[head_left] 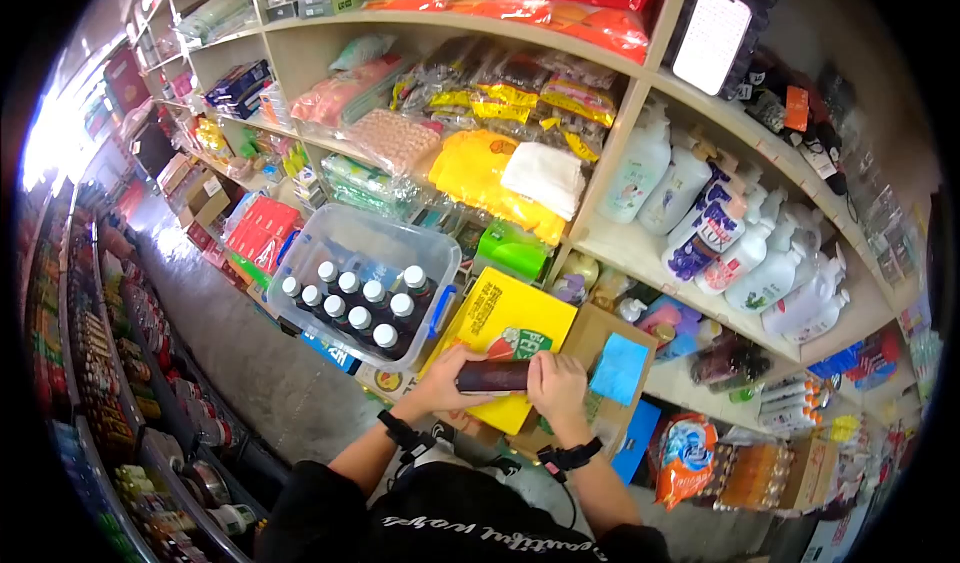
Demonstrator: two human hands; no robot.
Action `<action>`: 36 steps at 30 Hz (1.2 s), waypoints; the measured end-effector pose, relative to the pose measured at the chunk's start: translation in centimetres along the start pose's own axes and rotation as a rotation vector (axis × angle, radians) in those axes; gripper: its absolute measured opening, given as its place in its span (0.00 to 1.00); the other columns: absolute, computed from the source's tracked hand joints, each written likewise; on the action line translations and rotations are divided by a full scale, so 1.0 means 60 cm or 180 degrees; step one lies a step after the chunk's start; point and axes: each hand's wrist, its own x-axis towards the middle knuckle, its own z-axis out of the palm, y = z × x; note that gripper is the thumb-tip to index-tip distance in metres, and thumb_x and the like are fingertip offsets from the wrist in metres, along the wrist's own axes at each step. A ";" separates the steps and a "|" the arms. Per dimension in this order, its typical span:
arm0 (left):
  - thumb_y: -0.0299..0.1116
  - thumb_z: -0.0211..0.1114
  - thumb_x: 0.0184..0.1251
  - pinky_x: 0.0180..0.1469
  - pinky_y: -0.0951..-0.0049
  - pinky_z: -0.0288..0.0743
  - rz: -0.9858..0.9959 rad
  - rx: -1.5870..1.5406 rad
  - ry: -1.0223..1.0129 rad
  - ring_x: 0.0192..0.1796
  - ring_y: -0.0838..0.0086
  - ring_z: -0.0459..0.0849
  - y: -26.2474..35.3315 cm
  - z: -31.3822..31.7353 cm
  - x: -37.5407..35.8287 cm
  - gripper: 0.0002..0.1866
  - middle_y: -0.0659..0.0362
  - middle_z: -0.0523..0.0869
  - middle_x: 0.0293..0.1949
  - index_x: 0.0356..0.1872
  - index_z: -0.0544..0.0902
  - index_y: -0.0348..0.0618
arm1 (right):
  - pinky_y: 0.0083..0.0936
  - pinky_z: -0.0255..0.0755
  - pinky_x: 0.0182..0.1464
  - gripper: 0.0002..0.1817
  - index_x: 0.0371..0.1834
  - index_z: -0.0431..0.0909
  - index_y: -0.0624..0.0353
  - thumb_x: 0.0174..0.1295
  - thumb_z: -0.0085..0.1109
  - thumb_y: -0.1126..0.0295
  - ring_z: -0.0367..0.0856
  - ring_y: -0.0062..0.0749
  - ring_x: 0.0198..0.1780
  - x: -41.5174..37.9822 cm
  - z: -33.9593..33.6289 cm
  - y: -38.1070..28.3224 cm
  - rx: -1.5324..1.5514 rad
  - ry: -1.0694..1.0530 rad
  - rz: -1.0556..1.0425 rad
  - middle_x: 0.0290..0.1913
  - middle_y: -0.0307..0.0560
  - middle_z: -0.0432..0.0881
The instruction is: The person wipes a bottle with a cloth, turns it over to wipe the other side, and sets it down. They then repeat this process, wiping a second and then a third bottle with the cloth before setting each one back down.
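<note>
A dark brown bottle lies sideways between my two hands. My left hand is wrapped round one end, and my right hand grips the other; whether it has a cap is hidden by my fingers. Beneath the bottle is a yellow box with a watermelon picture. To the left, a clear plastic bin with blue latches contains several dark bottles with white caps, standing upright. On the right, a blue sheet rests on a cardboard box.
Shelves in front carry packaged goods, a folded yellow cloth, a white cloth and several pump bottles. A lit phone stands at upper right. Stocked racks line the aisle floor at left. An orange bag sits low right.
</note>
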 end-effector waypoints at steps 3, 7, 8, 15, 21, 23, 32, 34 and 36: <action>0.41 0.90 0.49 0.62 0.62 0.78 -0.0161 -0.0030 0.0040 0.57 0.58 0.86 0.032 0.008 -0.011 0.38 0.51 0.85 0.53 0.61 0.82 0.42 | 0.41 0.76 0.34 0.10 0.34 0.81 0.59 0.74 0.61 0.68 0.84 0.46 0.29 -0.031 -0.009 0.015 0.0241 0.0151 0.0198 0.26 0.49 0.84; 0.39 0.90 0.49 0.61 0.64 0.78 -0.0333 -0.0090 0.0028 0.56 0.61 0.87 0.030 0.031 0.001 0.37 0.52 0.85 0.53 0.60 0.81 0.42 | 0.40 0.76 0.30 0.14 0.40 0.83 0.62 0.81 0.56 0.63 0.85 0.50 0.28 -0.045 -0.011 0.066 0.0876 -0.0101 0.1133 0.27 0.55 0.85; 0.39 0.90 0.49 0.60 0.64 0.78 -0.0368 -0.0116 0.0018 0.56 0.62 0.87 0.026 0.030 0.001 0.37 0.52 0.85 0.53 0.60 0.81 0.42 | 0.39 0.76 0.30 0.15 0.42 0.84 0.61 0.82 0.55 0.62 0.84 0.48 0.27 -0.044 -0.010 0.071 0.1345 0.0035 0.1420 0.27 0.54 0.85; 0.40 0.90 0.50 0.59 0.64 0.79 -0.0202 -0.0163 -0.0023 0.54 0.63 0.88 0.012 0.021 0.008 0.36 0.51 0.87 0.52 0.58 0.80 0.42 | 0.37 0.76 0.43 0.20 0.55 0.82 0.61 0.88 0.38 0.64 0.84 0.35 0.38 -0.040 -0.046 0.070 0.1323 0.0877 0.1891 0.44 0.53 0.88; 0.43 0.91 0.47 0.57 0.58 0.78 -0.0209 -0.0238 0.0030 0.52 0.53 0.87 0.005 0.030 -0.006 0.36 0.50 0.87 0.48 0.56 0.80 0.43 | 0.33 0.77 0.62 0.21 0.65 0.81 0.60 0.88 0.41 0.59 0.86 0.34 0.56 -0.091 0.007 0.053 0.2079 0.0141 0.1821 0.55 0.53 0.88; 0.42 0.91 0.47 0.55 0.58 0.79 -0.0124 -0.0127 0.0035 0.50 0.52 0.87 0.008 0.027 -0.008 0.37 0.50 0.86 0.46 0.56 0.80 0.43 | 0.30 0.77 0.63 0.21 0.67 0.81 0.62 0.88 0.44 0.59 0.85 0.32 0.57 -0.110 0.010 0.084 0.3465 -0.0072 0.2503 0.57 0.49 0.88; 0.43 0.90 0.49 0.54 0.57 0.80 0.0152 -0.0113 0.0016 0.50 0.51 0.87 0.004 0.018 0.008 0.37 0.47 0.86 0.47 0.57 0.80 0.41 | 0.24 0.80 0.50 0.18 0.66 0.82 0.63 0.82 0.57 0.64 0.85 0.26 0.44 -0.161 -0.036 0.091 0.2042 -0.0282 0.2456 0.48 0.48 0.90; 0.43 0.90 0.49 0.55 0.57 0.80 0.0142 -0.0118 0.0022 0.50 0.51 0.87 0.003 0.021 0.007 0.37 0.47 0.86 0.47 0.58 0.80 0.41 | 0.26 0.80 0.50 0.17 0.65 0.83 0.62 0.82 0.57 0.64 0.86 0.28 0.43 -0.139 -0.059 0.075 0.1329 -0.0184 0.2398 0.47 0.52 0.90; 0.43 0.90 0.49 0.55 0.57 0.79 0.0119 -0.0130 0.0014 0.51 0.51 0.87 0.005 0.021 0.005 0.37 0.47 0.85 0.48 0.58 0.81 0.41 | 0.30 0.81 0.50 0.16 0.64 0.84 0.60 0.81 0.57 0.65 0.89 0.33 0.43 -0.089 -0.108 0.024 0.1045 0.0112 0.2702 0.47 0.58 0.90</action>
